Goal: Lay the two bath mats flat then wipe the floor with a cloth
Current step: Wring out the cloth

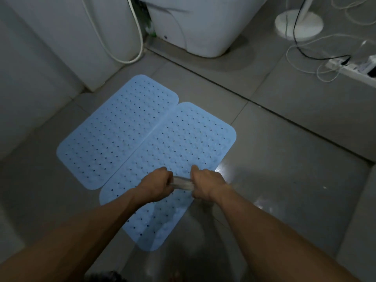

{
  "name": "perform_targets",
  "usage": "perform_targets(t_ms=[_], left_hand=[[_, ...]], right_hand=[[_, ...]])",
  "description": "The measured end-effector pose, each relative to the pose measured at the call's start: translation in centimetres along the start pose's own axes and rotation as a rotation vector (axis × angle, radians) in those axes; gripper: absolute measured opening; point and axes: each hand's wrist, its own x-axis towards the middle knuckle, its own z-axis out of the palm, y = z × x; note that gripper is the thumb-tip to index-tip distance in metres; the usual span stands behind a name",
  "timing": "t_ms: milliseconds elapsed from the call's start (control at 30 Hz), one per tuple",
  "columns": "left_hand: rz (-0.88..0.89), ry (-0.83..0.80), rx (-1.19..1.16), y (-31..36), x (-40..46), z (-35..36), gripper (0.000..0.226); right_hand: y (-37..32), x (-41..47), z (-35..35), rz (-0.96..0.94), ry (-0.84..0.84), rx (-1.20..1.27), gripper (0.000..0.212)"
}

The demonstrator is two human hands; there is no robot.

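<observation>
Left mat (116,131) and right mat (173,159): both flat on the grey tile floor (284,180), long edges touching, so the laying step looks done. Pale blue, rounded corners, dotted with drain holes. Probably soft rubber or PVC: light, floppy, grippy underneath; lift by a corner if it needs shifting.

Left hand (156,185) and right hand (206,185): both clamped on a pale twisted cloth (182,183), one hand per end, held above the right mat. Looks like wringing. Cloth reads thin, limp, likely damp; bunch it in one palm to wipe.

Floor at right is glossy, possibly wet: slip risk. Cables and power strip (350,67) lie far right.
</observation>
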Motion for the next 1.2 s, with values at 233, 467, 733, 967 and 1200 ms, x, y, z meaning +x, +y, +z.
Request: perform_targets(t_ms=[233, 467, 733, 967, 1200], left_hand=[[0.029, 0.165, -0.161, 3.9, -5.9, -13.0, 0.024], [0.035, 0.149, -0.298, 5.7, -10.2, -25.8, 0.008], [0.036, 0.292, -0.28, 6.7, -12.4, -40.5, 0.025], [-0.012, 0.426, -0.278, 8.8, -11.0, -50.1, 0.024], [-0.218, 0.577, -0.298, 9.4, -11.5, -57.0, 0.027]], right_hand=[[-3.2, -7.2, -12.8, 0.06, 0.104, -0.066, 0.046], [-7.5, -12.1, -26.7, 0.053, 0.149, -0.147, 0.049], [-12.1, -14.4, -42.0, 0.025, 0.209, -0.209, 0.051], [-10.4, -12.3, -53.0, -0.148, 0.151, -0.019, 0.04], [-11.2, -9.6, -62.7, -0.348, 0.054, -0.074, 0.046]])
